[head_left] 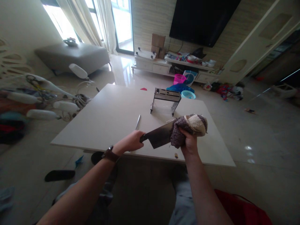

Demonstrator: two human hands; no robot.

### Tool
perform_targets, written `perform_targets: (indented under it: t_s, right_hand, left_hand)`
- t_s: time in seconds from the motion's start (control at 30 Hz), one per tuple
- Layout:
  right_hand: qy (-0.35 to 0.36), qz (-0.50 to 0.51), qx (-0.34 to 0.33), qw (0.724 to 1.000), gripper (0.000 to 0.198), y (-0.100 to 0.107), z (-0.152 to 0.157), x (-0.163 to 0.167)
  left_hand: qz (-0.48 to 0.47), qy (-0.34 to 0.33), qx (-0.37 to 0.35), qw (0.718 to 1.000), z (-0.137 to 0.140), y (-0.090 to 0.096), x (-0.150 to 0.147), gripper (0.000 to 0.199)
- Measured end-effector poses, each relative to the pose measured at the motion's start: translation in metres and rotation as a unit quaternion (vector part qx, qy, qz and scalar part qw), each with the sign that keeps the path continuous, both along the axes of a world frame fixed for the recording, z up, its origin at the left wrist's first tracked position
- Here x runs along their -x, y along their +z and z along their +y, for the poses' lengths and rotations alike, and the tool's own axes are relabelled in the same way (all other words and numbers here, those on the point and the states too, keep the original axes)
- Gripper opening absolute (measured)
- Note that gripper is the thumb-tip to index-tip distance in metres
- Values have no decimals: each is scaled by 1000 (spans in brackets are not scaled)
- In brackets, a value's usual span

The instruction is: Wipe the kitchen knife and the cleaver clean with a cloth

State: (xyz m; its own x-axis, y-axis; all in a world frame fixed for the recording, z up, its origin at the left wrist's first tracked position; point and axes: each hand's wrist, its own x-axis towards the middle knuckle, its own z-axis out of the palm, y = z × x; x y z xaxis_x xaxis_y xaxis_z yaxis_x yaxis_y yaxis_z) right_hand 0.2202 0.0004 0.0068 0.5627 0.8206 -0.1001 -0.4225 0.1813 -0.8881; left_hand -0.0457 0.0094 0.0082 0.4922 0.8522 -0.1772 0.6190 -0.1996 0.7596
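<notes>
My left hand (133,141) is closed around the dark handle of a cleaver (160,134), which is held above the near part of the white table. The wide grey blade points to the right. In my right hand (190,143) is a bunched cloth (187,125), brown and cream, wrapped over the blade's far end, so the tip is hidden. Beyond my left hand, a slim silver rod-like tool (138,122) lies on the table; its near end is hidden by the hand. Past the cloth stands a small dark-framed stand (167,95) on legs.
The white table (93,122) has its near edge just below my hands. A small yellowish-brown bit (176,155) lies near that edge, and a red piece (143,89) near the far one. Lamp-like white shades (42,114) crowd the left. Baskets (188,94) sit on the floor behind.
</notes>
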Motion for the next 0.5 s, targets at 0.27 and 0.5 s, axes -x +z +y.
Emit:
perform_targets:
  t_s: [0.27, 0.5]
  right_hand:
    - [-12, 55, 10, 998, 69, -5, 2, -5]
    - [48, 34, 38, 998, 58, -17, 4, -4]
  left_hand:
    - [-9, -4, -10, 1000, 0, 0, -1, 12]
    - [-4, 12, -9, 1000, -2, 1, -1, 12]
